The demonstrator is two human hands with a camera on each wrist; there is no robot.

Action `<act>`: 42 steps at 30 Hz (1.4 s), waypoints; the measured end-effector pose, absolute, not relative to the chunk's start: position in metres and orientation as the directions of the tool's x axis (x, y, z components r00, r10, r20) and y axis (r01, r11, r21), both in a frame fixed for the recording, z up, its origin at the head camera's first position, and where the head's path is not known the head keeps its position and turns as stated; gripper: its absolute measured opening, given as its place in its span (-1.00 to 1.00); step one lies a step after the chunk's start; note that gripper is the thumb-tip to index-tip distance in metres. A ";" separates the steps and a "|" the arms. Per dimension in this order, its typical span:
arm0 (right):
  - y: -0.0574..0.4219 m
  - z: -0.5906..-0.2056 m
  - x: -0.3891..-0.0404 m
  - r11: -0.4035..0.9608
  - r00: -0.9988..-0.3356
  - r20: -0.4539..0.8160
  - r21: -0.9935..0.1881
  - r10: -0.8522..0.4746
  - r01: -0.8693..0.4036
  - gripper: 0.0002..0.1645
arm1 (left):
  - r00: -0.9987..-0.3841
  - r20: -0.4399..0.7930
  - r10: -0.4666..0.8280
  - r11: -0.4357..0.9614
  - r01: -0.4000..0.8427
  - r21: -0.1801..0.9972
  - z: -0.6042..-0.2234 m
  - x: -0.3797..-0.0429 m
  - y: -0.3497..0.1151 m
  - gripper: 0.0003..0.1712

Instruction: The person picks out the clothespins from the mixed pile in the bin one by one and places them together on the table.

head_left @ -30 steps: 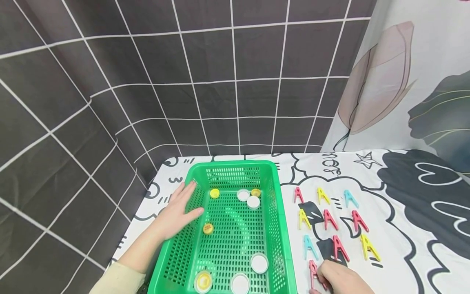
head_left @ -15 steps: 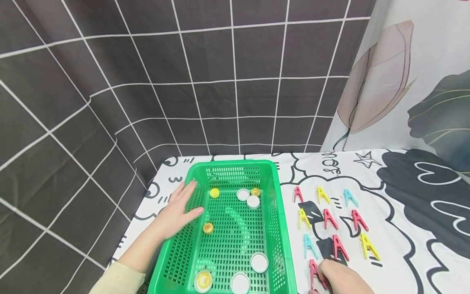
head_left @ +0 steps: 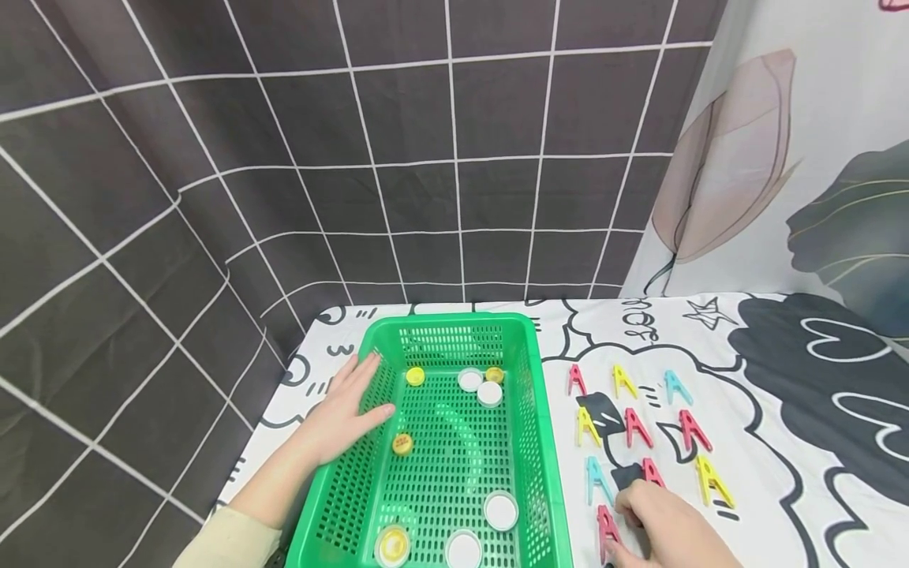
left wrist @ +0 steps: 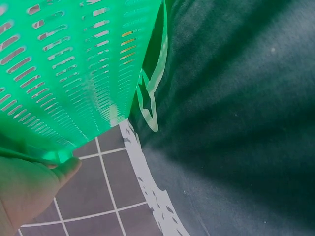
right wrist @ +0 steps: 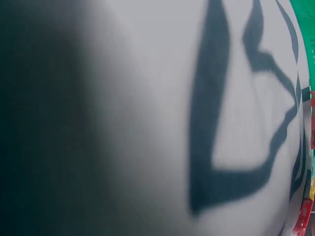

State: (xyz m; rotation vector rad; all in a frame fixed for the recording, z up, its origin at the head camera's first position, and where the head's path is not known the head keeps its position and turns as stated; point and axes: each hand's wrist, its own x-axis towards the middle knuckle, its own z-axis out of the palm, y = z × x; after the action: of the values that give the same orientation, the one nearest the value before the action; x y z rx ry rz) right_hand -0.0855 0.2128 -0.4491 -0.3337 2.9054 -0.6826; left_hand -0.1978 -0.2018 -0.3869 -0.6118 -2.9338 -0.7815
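Observation:
My left hand (head_left: 346, 416) rests at the left rim of the green plastic basket (head_left: 543, 418), fingers straight and thumb spread over the inside. The left wrist view shows this hand (left wrist: 37, 182) against the basket's perforated side (left wrist: 74, 64). At the front right, my right hand (head_left: 667, 525) is beside a red clothespin (head_left: 606, 530) lying on the cloth. Its thumb and index finger are spread apart, the thumb by the clothespin's lower end. This hand partly covers another red clothespin (head_left: 652, 471). The right wrist view shows mostly blurred cloth.
Red, yellow and blue clothespins lie in rows on the patterned cloth (head_left: 774, 410), including a blue one (head_left: 598, 478) and a yellow one (head_left: 712, 480). Several white and yellow caps are inside the basket, such as a white cap (head_left: 500, 510). A dark grid-patterned curtain (head_left: 497, 189) stands behind.
My right hand has shifted slightly up and right, its thumb and finger parting at the front red clothespin and covering more of the one above. The left hand stays at the basket rim.

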 end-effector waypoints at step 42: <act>0.321 -0.415 -0.166 0.975 -0.886 0.444 -0.103 -0.134 -0.199 -0.19 | -0.913 0.142 0.382 0.804 0.404 0.436 -0.387 -0.202 -0.200 -0.04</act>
State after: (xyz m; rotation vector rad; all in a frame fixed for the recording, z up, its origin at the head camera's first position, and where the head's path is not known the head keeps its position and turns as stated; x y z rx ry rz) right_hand -0.1658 0.3206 -0.4148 -0.3162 3.5665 -0.2689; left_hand -0.2020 -0.1998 -0.3869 -0.6409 -2.9389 -0.7258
